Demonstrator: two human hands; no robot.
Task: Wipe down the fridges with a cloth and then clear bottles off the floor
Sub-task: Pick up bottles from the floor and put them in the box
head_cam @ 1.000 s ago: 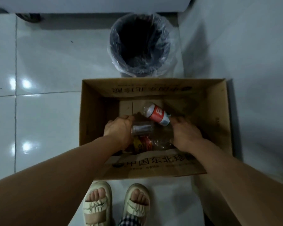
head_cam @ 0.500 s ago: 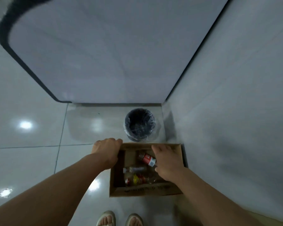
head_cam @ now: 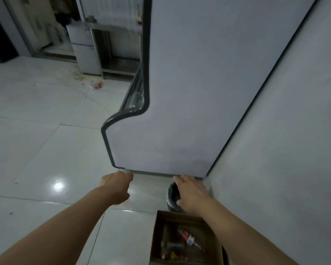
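Note:
A cardboard box [head_cam: 156, 236] stands on the floor at the bottom right, with several empty plastic bottles [head_cam: 186, 237] lying inside, one with a red label. My left hand [head_cam: 116, 180] hangs over the tiles left of the box, fingers curled loosely, holding nothing. My right hand [head_cam: 192, 194] is above the box's far side, fingers spread and empty, partly covering a bin. A tall grey fridge side [head_cam: 189, 92] with a dark curved edge rises ahead. No cloth is in view.
A black bin [head_cam: 172, 197] lined with clear plastic sits between the box and the fridge. A grey wall [head_cam: 285, 150] runs along the right. A small white fridge [head_cam: 84, 52] and a metal rack [head_cam: 120, 54] stand far back, with litter [head_cam: 97, 85] on the tiles.
Both hands have come up out of the box and left the bottles in it. The view has risen and tilted up, showing the fridge and the room beyond.

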